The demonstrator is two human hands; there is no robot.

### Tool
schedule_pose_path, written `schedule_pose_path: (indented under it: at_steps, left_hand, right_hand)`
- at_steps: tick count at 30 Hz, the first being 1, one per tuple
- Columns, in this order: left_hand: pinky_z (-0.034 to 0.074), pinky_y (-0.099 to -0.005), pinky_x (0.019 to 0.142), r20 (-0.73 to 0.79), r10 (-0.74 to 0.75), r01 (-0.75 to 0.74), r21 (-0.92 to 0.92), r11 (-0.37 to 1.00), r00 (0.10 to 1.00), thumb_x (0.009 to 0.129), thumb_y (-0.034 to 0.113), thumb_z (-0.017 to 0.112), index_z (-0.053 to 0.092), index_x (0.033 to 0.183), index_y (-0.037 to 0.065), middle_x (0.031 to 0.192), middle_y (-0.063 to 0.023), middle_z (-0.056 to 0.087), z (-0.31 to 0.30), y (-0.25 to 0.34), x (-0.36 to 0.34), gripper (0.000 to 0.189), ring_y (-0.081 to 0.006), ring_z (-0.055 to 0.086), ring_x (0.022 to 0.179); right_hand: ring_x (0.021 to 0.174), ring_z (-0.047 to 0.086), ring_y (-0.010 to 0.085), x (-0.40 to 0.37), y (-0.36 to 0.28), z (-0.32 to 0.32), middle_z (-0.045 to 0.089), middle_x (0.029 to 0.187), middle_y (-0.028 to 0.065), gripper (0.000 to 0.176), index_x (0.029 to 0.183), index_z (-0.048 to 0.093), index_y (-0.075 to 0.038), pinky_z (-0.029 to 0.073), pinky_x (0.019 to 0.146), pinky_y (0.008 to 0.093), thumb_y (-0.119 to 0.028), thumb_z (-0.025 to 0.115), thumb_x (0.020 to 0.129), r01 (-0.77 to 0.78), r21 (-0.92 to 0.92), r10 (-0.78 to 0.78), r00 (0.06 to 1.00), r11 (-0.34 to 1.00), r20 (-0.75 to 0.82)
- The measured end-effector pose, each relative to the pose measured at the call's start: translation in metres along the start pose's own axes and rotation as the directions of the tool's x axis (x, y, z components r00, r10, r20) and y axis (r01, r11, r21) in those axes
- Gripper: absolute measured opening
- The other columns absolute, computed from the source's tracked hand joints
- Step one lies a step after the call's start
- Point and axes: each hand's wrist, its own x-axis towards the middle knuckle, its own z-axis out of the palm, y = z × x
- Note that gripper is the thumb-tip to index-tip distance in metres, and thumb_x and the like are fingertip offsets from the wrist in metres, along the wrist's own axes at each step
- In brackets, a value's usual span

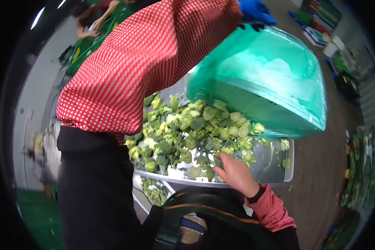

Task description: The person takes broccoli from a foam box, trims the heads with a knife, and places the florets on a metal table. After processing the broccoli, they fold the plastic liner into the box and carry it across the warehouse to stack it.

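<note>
My left arm, in a red checked sleeve, reaches across the view. At its end my left hand (256, 13), in a blue glove, grips the upper edge of a green, translucent plastic bag (262, 75). The bag's mouth is tilted down over cut broccoli florets (191, 125) heaped on a metal tray (291, 162). Bare and low over the tray's near side, my right hand (234, 171) has thumb and forefinger apart beside the florets. Its other fingers are mostly hidden.
More broccoli pieces (152, 192) lie in a smaller container below the tray. Another person's hands (96, 26) are at a green surface at the upper left. Bagged green produce (360, 166) stands at the right, with boxes (314, 37) on the floor at the upper right.
</note>
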Motion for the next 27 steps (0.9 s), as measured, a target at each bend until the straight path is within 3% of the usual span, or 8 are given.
schedule_pose_path:
  at_steps: [4,7,10,17,22,23,24,27]
  left_hand:
    - [0.051,-0.0262,0.076,-0.374,0.164,-0.033,0.333,0.942,0.913,0.095,0.028,0.056,0.061,0.115,0.000,0.095,-0.0098,0.068,0.016,-0.044,-0.072,0.035,-0.0168,0.064,0.084]
    - [0.051,-0.0316,0.079,-0.586,-0.310,0.233,-0.204,0.951,0.749,0.089,0.025,0.064,0.062,0.113,0.002,0.097,-0.0109,0.068,0.031,-0.090,-0.163,0.034,-0.0171,0.065,0.085]
    - [0.052,-0.0315,0.075,-0.573,-0.602,0.375,-0.474,0.797,0.556,0.091,0.021,0.062,0.060,0.112,0.000,0.096,-0.0101,0.067,0.075,-0.129,-0.240,0.030,-0.0150,0.063,0.080]
    - [0.046,-0.0342,0.092,-0.373,-0.731,0.330,-0.711,0.621,0.572,0.080,0.036,0.075,0.037,0.140,0.004,0.112,-0.0115,0.061,0.190,-0.141,-0.275,0.078,-0.0201,0.058,0.103]
    - [0.031,-0.0407,0.110,-0.462,-0.696,0.303,-0.666,0.682,0.549,0.063,0.058,0.080,0.007,0.148,-0.002,0.146,-0.0295,0.028,0.197,-0.186,-0.229,0.128,-0.0359,0.035,0.134]
    - [0.029,-0.0391,0.111,-0.440,-0.728,0.310,-0.698,0.646,0.525,0.061,0.060,0.080,0.006,0.147,-0.005,0.147,-0.0294,0.026,0.194,-0.187,-0.220,0.130,-0.0357,0.033,0.135]
    - [0.031,-0.0394,0.109,-0.423,-0.750,0.298,-0.730,0.615,0.509,0.062,0.060,0.079,0.007,0.147,-0.005,0.147,-0.0290,0.027,0.193,-0.185,-0.211,0.128,-0.0349,0.034,0.134]
    - [0.039,-0.0392,0.103,-0.297,-0.794,0.184,-0.874,0.450,0.530,0.065,0.058,0.078,0.015,0.145,-0.006,0.143,-0.0282,0.034,0.211,-0.185,-0.172,0.121,-0.0332,0.040,0.130]
  right_hand:
    - [0.085,0.062,0.0360,0.007,0.023,0.007,0.062,0.095,0.0181,0.028,0.105,0.053,-0.002,0.050,0.072,0.0434,-0.016,0.061,0.082,0.144,-0.058,-0.137,0.985,0.988,0.103]
    - [0.079,0.060,0.0365,0.016,0.026,0.016,0.058,0.085,0.0182,0.025,0.102,0.053,-0.001,0.049,0.068,0.0446,-0.009,0.060,0.080,0.279,-0.079,-0.269,0.956,0.957,0.119]
    - [0.077,0.060,0.0367,0.036,0.016,0.040,0.055,0.086,0.0199,0.031,0.104,0.052,0.001,0.050,0.065,0.0444,-0.010,0.066,0.078,0.413,-0.089,-0.402,0.908,0.907,0.120]
    - [0.091,0.056,0.0367,0.057,-0.055,0.031,0.051,0.101,0.0202,0.065,0.127,0.043,0.005,0.049,0.074,0.0424,-0.016,0.073,0.074,0.470,-0.114,-0.470,0.882,0.875,0.028]
    - [0.117,0.049,0.0396,0.034,-0.008,-0.053,0.050,0.124,0.0244,0.075,0.135,0.039,0.004,0.042,0.096,0.0436,-0.012,0.075,0.072,-0.032,-0.135,-0.067,0.744,0.990,-0.665]
    - [0.121,0.047,0.0374,0.020,0.008,-0.081,0.048,0.128,0.0254,0.076,0.137,0.038,0.000,0.043,0.095,0.0430,-0.014,0.075,0.072,-0.340,-0.194,0.108,0.696,0.920,-0.710]
    - [0.106,0.054,0.0403,0.006,0.060,-0.096,0.053,0.122,0.0233,0.076,0.140,0.036,-0.004,0.044,0.089,0.0458,-0.028,0.073,0.079,-0.376,-0.427,-0.171,0.553,0.823,-0.815]
    - [0.102,0.056,0.0395,-0.037,0.129,-0.132,0.054,0.119,0.0211,0.074,0.143,0.032,-0.012,0.047,0.080,0.0498,-0.050,0.060,0.086,-0.780,-0.310,0.123,0.439,0.544,-0.890]
